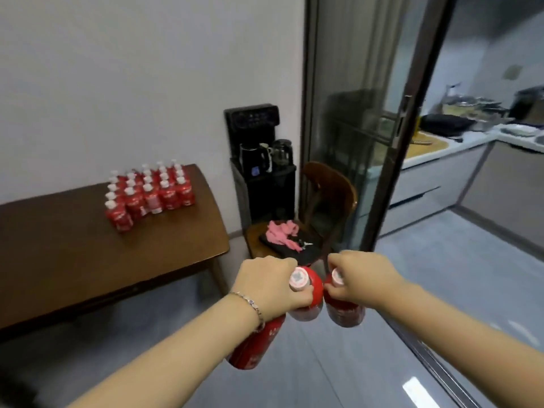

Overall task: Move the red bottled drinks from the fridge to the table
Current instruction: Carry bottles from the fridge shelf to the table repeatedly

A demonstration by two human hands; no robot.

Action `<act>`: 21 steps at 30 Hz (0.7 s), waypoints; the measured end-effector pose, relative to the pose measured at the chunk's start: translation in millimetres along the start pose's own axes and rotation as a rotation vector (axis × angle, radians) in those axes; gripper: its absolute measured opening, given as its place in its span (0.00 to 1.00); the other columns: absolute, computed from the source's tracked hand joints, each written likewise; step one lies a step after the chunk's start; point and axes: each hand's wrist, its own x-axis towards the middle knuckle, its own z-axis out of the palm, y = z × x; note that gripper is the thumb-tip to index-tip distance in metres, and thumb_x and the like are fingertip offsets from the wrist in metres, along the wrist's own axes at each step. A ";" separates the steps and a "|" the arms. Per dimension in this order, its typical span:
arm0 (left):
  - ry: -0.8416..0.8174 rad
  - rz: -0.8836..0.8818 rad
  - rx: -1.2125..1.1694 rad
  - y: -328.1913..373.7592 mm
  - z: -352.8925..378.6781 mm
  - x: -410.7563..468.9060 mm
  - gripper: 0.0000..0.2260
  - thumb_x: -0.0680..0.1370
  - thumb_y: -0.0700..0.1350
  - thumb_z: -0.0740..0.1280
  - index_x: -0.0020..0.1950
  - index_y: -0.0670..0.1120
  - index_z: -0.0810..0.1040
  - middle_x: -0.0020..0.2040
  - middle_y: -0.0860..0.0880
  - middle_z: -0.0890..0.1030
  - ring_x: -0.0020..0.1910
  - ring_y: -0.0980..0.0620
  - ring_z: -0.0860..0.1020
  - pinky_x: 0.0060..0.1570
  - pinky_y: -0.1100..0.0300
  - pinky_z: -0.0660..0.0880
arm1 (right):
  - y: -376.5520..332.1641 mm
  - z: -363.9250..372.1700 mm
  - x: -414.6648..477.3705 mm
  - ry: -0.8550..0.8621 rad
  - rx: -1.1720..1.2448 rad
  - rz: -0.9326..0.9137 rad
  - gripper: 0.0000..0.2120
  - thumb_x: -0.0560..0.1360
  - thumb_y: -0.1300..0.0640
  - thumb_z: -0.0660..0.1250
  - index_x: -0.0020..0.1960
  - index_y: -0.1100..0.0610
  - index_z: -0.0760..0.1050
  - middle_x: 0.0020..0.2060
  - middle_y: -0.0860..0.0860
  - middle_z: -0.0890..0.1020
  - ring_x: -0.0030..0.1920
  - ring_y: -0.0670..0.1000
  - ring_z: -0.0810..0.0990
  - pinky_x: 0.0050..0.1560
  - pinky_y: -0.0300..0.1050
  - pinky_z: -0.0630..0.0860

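Ahead, open floor (297,369) runs to the counter (88,260) edge, where red drinks (150,194) stand in rows. Left hand (270,285) grips 2 red bottles (256,346); right hand (363,275) grips 1 bottle (344,312).

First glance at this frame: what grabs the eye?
Bottom centre, the left hand and right hand each hold a red bottle by the neck, caps up: left bottle, right bottle. A third bottle shows under the left wrist. At left, a tight block of red bottles stands at the wooden table's far end, and a pink cloth lies on the chair beyond the hands.
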 end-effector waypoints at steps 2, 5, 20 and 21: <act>-0.003 -0.127 0.035 -48.5 -0.4 -3.1 0.15 0.73 0.62 0.62 0.39 0.51 0.66 0.44 0.50 0.80 0.46 0.48 0.77 0.38 0.59 0.63 | -30.8 9.6 56.4 -0.018 0.006 -0.119 0.16 0.73 0.41 0.62 0.53 0.50 0.72 0.53 0.50 0.78 0.54 0.54 0.78 0.46 0.45 0.73; -0.012 -0.297 0.093 -114.3 -4.1 0.5 0.16 0.73 0.62 0.62 0.36 0.51 0.65 0.45 0.49 0.80 0.47 0.47 0.77 0.38 0.59 0.63 | -74.5 16.8 135.2 -0.037 0.013 -0.272 0.17 0.73 0.41 0.63 0.55 0.51 0.72 0.53 0.51 0.78 0.53 0.54 0.78 0.45 0.47 0.73; -0.021 -0.876 -0.015 -402.2 -9.1 48.7 0.15 0.72 0.64 0.62 0.43 0.53 0.67 0.43 0.53 0.78 0.39 0.54 0.73 0.39 0.61 0.69 | -251.2 50.5 446.6 -0.262 0.144 -0.559 0.19 0.74 0.42 0.65 0.59 0.51 0.70 0.52 0.50 0.76 0.51 0.51 0.78 0.47 0.42 0.77; -0.030 -0.891 -0.028 -419.2 -5.3 48.6 0.15 0.72 0.65 0.62 0.44 0.53 0.67 0.44 0.52 0.79 0.40 0.54 0.74 0.39 0.61 0.70 | -260.5 57.4 460.0 -0.278 0.167 -0.542 0.18 0.74 0.42 0.66 0.58 0.51 0.71 0.52 0.50 0.75 0.50 0.51 0.77 0.47 0.42 0.77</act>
